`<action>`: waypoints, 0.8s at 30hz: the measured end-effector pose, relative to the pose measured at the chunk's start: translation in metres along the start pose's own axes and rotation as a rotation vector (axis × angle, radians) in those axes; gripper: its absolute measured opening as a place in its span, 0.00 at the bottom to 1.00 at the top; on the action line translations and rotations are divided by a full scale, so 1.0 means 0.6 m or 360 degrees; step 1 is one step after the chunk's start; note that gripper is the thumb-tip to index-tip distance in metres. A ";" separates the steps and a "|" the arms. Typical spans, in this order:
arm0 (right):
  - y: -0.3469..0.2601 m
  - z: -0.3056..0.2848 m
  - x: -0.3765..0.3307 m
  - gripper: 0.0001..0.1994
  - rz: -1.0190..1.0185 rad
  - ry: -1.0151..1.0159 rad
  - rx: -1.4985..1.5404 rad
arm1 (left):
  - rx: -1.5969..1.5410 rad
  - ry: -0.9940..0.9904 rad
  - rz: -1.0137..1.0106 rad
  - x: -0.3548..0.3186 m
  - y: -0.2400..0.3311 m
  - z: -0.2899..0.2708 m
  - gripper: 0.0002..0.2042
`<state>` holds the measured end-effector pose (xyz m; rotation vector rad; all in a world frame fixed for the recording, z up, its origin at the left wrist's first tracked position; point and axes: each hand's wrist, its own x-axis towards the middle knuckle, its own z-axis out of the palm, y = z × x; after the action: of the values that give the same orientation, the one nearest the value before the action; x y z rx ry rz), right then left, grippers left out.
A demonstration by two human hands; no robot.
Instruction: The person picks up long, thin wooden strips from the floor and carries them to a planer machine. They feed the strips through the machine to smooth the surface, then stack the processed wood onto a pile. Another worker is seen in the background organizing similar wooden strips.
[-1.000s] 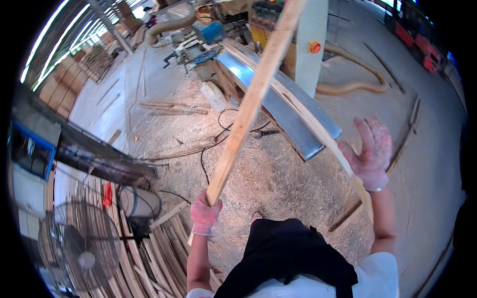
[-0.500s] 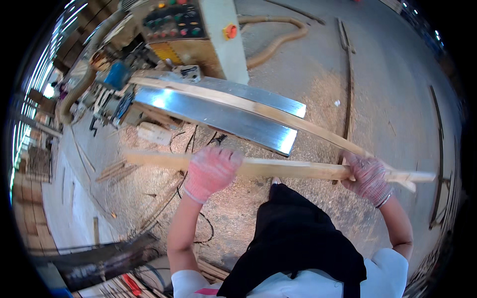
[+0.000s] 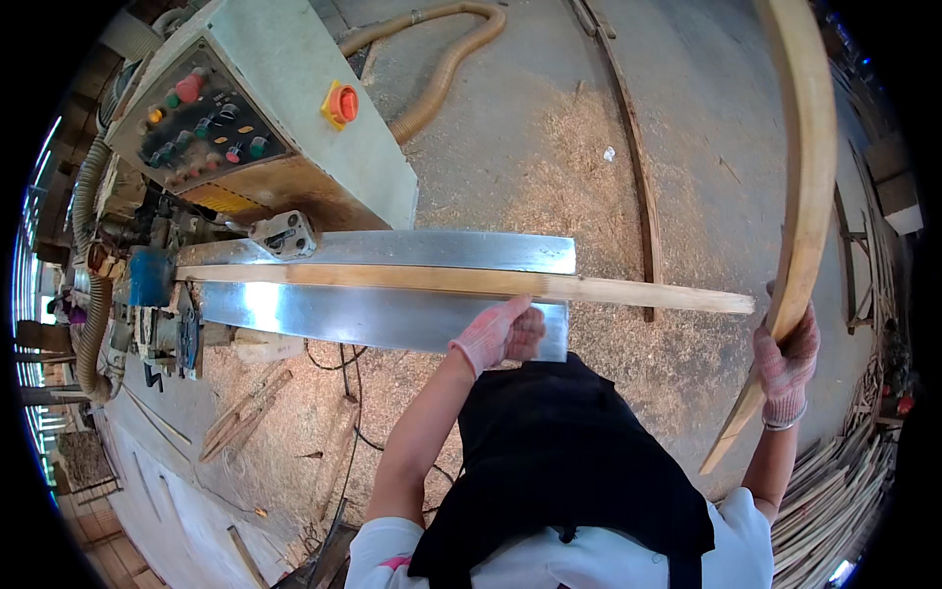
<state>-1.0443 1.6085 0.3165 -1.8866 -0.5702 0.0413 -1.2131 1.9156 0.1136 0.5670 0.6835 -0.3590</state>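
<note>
A long wooden strip (image 3: 412,280) lies along the metal machine table (image 3: 392,314) on my left, its right end reaching past the table's edge. Beside that strip is my left hand (image 3: 502,334) in a pink and white knit glove. Its fingers are curled over the table and slightly blurred, with the thumb close to the strip's near edge; I see nothing in them. My right hand (image 3: 788,365), gloved the same way, grips a second wooden strip (image 3: 807,177). That piece is raised steeply on the right, its far end at the upper edge, its lower end near my side.
A control cabinet (image 3: 294,108) with coloured buttons and a red knob stands behind the table. A ribbed hose (image 3: 446,74) curves over the sawdust-strewn floor. A long dark bar (image 3: 638,177) lies beyond. Many thin wood strips (image 3: 834,510) are piled at lower right; cables (image 3: 353,422) trail below the table.
The held strip has swung from level across my body to steeply upright on the right. My left hand has let go of it and moved right, beside the other strip, which my right hand no longer touches.
</note>
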 end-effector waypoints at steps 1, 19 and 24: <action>-0.022 0.017 0.000 0.27 0.0015 -0.0012 -0.0009 | -0.0089 -0.0106 0.0032 0.010 0.025 -0.014 0.16; -0.214 0.281 -0.099 0.28 -0.0235 0.0096 -0.0173 | -0.0205 0.0861 0.0500 -0.298 0.249 -0.466 0.15; -0.216 0.322 -0.091 0.33 -0.0172 -0.0016 -0.0036 | -0.0891 0.1122 0.1128 -0.344 0.281 -0.582 0.10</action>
<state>-1.1967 1.7902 0.3434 -1.8752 -0.6814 -0.0262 -1.4515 2.2838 0.0943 0.3517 1.1438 0.7177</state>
